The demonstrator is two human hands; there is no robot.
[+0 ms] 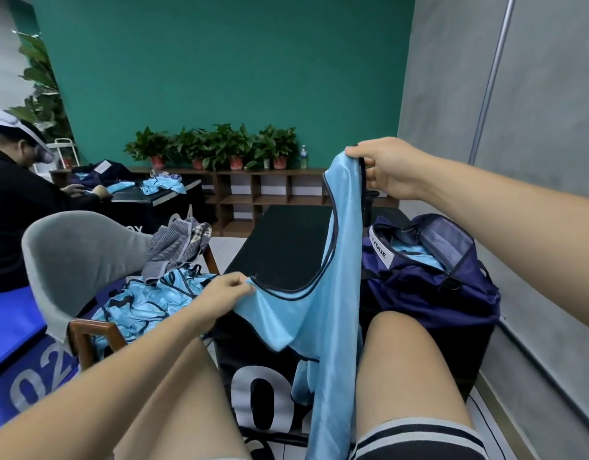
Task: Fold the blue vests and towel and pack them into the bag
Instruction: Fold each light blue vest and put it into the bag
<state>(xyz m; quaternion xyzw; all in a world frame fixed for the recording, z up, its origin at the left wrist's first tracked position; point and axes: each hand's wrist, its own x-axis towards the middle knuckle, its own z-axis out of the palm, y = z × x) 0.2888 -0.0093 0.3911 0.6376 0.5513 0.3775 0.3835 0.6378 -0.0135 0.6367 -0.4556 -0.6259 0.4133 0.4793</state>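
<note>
Blue vest (319, 310): strap ends pinched by left hand (220, 300) and right hand (386, 171); slick fabric could slip, dropping past black table (286, 247) near edge

An open navy bag (429, 293) sits at the black desk's (286, 247) right edge, while blue vests (144, 303) and a grey towel (177, 247) lie heaped on the chair (77, 254) alongside.

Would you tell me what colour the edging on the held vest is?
Dark navy edging on the light blue vest, seen in the head view.
</note>
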